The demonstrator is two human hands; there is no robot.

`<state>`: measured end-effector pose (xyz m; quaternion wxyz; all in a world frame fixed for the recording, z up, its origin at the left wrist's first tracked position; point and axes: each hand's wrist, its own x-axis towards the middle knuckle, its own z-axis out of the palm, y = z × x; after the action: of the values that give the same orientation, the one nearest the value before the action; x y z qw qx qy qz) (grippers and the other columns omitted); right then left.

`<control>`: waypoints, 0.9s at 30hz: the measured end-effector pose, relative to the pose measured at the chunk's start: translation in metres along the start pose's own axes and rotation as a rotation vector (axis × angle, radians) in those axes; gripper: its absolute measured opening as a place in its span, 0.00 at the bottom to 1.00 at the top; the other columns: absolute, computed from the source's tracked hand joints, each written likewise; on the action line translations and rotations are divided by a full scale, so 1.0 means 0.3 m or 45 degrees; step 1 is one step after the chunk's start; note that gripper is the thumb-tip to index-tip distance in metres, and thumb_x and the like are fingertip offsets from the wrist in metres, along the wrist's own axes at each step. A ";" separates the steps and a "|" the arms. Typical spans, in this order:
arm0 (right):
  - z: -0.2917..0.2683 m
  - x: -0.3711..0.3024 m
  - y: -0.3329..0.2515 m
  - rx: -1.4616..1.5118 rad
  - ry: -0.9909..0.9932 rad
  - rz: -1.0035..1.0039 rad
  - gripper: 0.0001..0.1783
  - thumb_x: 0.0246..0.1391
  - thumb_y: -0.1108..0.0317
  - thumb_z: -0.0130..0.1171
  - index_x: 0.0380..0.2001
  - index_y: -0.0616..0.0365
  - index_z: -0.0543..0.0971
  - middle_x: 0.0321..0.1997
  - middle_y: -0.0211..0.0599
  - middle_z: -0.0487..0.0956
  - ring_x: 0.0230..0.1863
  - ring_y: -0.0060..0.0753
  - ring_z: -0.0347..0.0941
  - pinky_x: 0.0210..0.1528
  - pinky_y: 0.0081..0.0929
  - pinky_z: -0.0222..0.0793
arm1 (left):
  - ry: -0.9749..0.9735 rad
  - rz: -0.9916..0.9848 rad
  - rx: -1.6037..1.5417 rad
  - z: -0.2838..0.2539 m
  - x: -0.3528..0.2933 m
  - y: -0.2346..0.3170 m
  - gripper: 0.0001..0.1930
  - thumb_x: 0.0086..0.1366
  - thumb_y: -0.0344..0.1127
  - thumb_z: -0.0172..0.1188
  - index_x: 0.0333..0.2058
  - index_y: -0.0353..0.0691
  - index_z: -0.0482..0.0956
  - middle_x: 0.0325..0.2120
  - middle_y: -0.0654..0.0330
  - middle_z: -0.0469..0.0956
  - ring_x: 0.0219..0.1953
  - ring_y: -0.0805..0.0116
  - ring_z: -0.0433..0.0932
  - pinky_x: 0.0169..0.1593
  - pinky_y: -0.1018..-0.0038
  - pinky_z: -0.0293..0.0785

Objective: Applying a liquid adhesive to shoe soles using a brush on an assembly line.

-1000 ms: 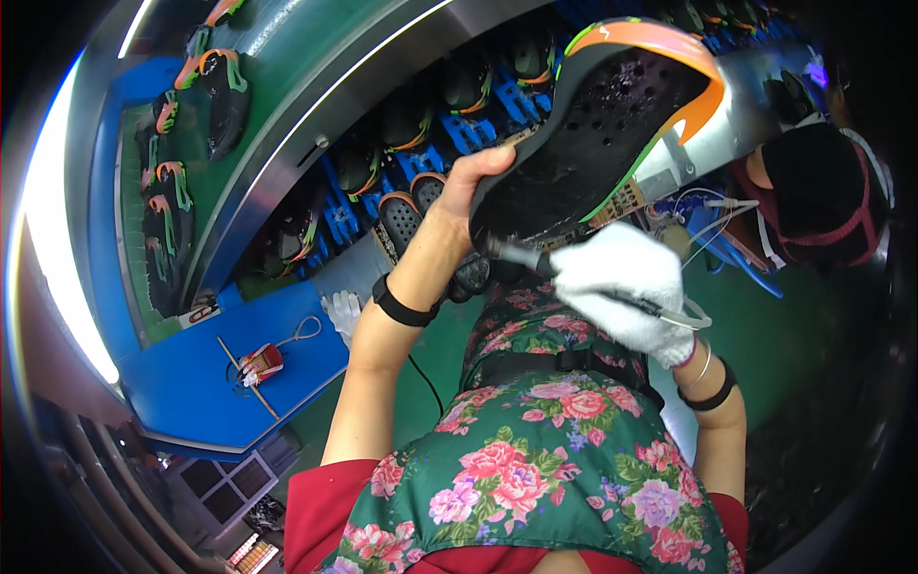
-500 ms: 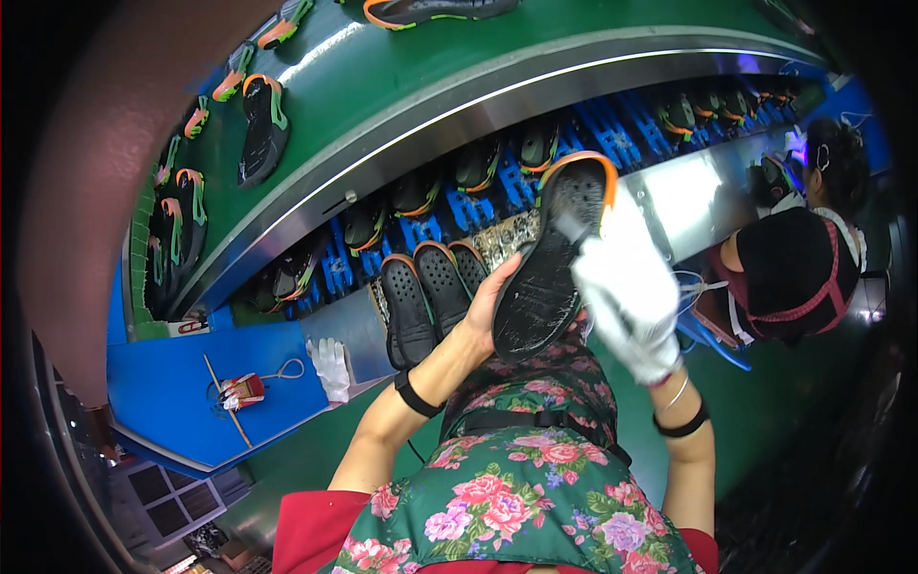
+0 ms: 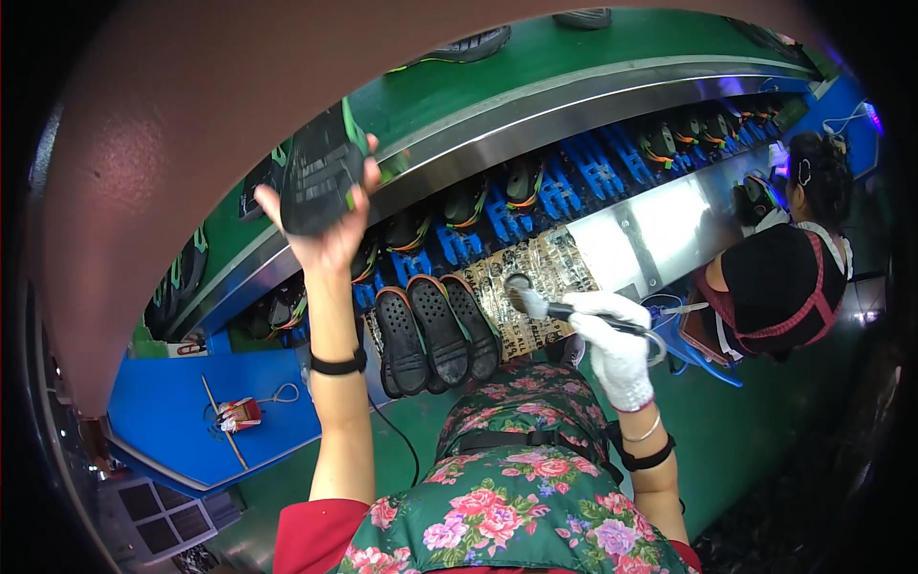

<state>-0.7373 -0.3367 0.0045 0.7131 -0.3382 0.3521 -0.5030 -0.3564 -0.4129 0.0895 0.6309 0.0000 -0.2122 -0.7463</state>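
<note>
Bare left hand [image 3: 325,244] grasps a black moulded shoe with a bright green edge [image 3: 323,177], held up by the left part of a green, steel-rimmed work surface [image 3: 574,62]; thumb and fingers span its sides, probably for steadiness. Nearer the body than that surface, the white-gloved right hand [image 3: 617,349] grips a dark-handled flat brush [image 3: 534,303], bristles outward, likely sparing the glove. Black perforated shoes [image 3: 438,330] lie lined up this side of it, presumably for easy reach.

Clogs [image 3: 442,330] block passage left of the brush [image 3: 532,300].
</note>
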 end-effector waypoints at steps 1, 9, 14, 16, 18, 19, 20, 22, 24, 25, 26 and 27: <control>0.002 0.004 0.029 -0.058 -0.006 0.015 0.12 0.50 0.84 0.67 0.40 0.68 0.85 0.42 0.44 0.87 0.43 0.31 0.83 0.50 0.27 0.78 | 0.264 0.171 -0.103 -0.053 0.017 0.047 0.55 0.63 0.62 0.65 0.74 0.33 0.45 0.73 0.35 0.40 0.70 0.34 0.57 0.67 0.49 0.71; -0.019 0.000 0.112 -0.079 0.002 0.091 0.12 0.52 0.82 0.68 0.42 0.66 0.86 0.43 0.41 0.87 0.43 0.28 0.83 0.51 0.25 0.77 | 0.504 0.573 -0.214 -0.207 0.196 0.233 0.53 0.69 0.75 0.40 0.72 0.30 0.47 0.73 0.35 0.44 0.74 0.33 0.47 0.72 0.45 0.60; -0.097 -0.027 0.132 -0.101 0.069 0.159 0.14 0.51 0.82 0.68 0.43 0.66 0.86 0.42 0.40 0.87 0.42 0.26 0.82 0.49 0.23 0.77 | 0.625 0.654 -0.588 -0.095 0.202 -0.004 0.53 0.71 0.67 0.45 0.73 0.25 0.37 0.73 0.35 0.48 0.74 0.39 0.53 0.72 0.46 0.61; -0.091 -0.032 0.124 -0.031 0.099 0.191 0.13 0.51 0.81 0.69 0.42 0.66 0.87 0.41 0.39 0.87 0.40 0.25 0.82 0.46 0.22 0.77 | 0.596 0.417 -0.331 -0.091 0.225 -0.062 0.47 0.73 0.56 0.50 0.72 0.25 0.40 0.73 0.36 0.49 0.72 0.39 0.59 0.71 0.48 0.63; -0.115 -0.033 0.137 -0.026 0.135 0.214 0.13 0.50 0.81 0.69 0.42 0.65 0.87 0.41 0.39 0.87 0.40 0.25 0.82 0.45 0.21 0.77 | 0.685 0.297 0.319 -0.090 0.344 -0.179 0.39 0.72 0.43 0.56 0.70 0.23 0.51 0.70 0.38 0.56 0.71 0.40 0.61 0.69 0.51 0.65; -0.136 -0.027 0.143 -0.023 0.189 0.238 0.13 0.50 0.81 0.69 0.41 0.65 0.87 0.41 0.39 0.87 0.39 0.25 0.82 0.45 0.21 0.77 | 0.726 0.278 0.775 -0.074 0.429 -0.272 0.35 0.71 0.41 0.59 0.68 0.25 0.58 0.67 0.39 0.62 0.68 0.43 0.66 0.66 0.53 0.68; -0.144 -0.023 0.139 -0.026 0.203 0.226 0.13 0.50 0.81 0.69 0.41 0.65 0.87 0.41 0.39 0.87 0.39 0.25 0.82 0.45 0.21 0.77 | 0.814 0.174 1.020 -0.047 0.498 -0.355 0.35 0.69 0.39 0.62 0.69 0.27 0.60 0.66 0.42 0.64 0.63 0.46 0.71 0.64 0.56 0.69; -0.120 -0.009 0.132 0.019 0.189 0.153 0.12 0.50 0.82 0.69 0.41 0.65 0.87 0.40 0.39 0.87 0.38 0.25 0.82 0.44 0.21 0.77 | 0.909 0.163 1.696 -0.134 0.626 -0.371 0.41 0.64 0.40 0.68 0.71 0.34 0.60 0.65 0.52 0.68 0.56 0.56 0.76 0.57 0.62 0.74; -0.121 -0.008 0.129 0.010 0.180 0.149 0.12 0.51 0.81 0.69 0.41 0.65 0.87 0.40 0.39 0.87 0.38 0.25 0.82 0.44 0.21 0.77 | 0.785 0.354 2.448 -0.144 0.714 -0.408 0.40 0.60 0.40 0.71 0.68 0.36 0.66 0.58 0.50 0.75 0.48 0.60 0.79 0.52 0.65 0.76; -0.104 -0.005 0.124 0.005 0.141 0.154 0.12 0.51 0.81 0.69 0.41 0.65 0.87 0.40 0.39 0.87 0.38 0.25 0.82 0.44 0.21 0.77 | 0.639 0.442 2.961 -0.222 0.742 -0.331 0.37 0.59 0.39 0.71 0.66 0.37 0.70 0.55 0.50 0.77 0.46 0.60 0.80 0.52 0.65 0.76; -0.098 -0.003 0.123 0.025 0.145 0.167 0.12 0.51 0.81 0.69 0.41 0.64 0.87 0.40 0.38 0.87 0.37 0.23 0.82 0.42 0.20 0.76 | 0.728 0.402 2.812 -0.265 0.742 -0.305 0.30 0.57 0.39 0.72 0.60 0.41 0.78 0.53 0.52 0.77 0.43 0.59 0.81 0.50 0.63 0.77; -0.109 -0.004 0.123 0.022 0.160 0.159 0.12 0.51 0.81 0.69 0.41 0.64 0.87 0.40 0.38 0.87 0.37 0.23 0.82 0.42 0.20 0.76 | 0.686 0.613 2.894 -0.266 0.732 -0.301 0.24 0.58 0.36 0.71 0.54 0.42 0.82 0.49 0.53 0.79 0.39 0.64 0.82 0.45 0.66 0.79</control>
<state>-0.7474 -0.3301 -0.0431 0.7224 -0.2773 0.4123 -0.4809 -0.4647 -0.6348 0.0471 0.4175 0.6757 -0.6068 0.0307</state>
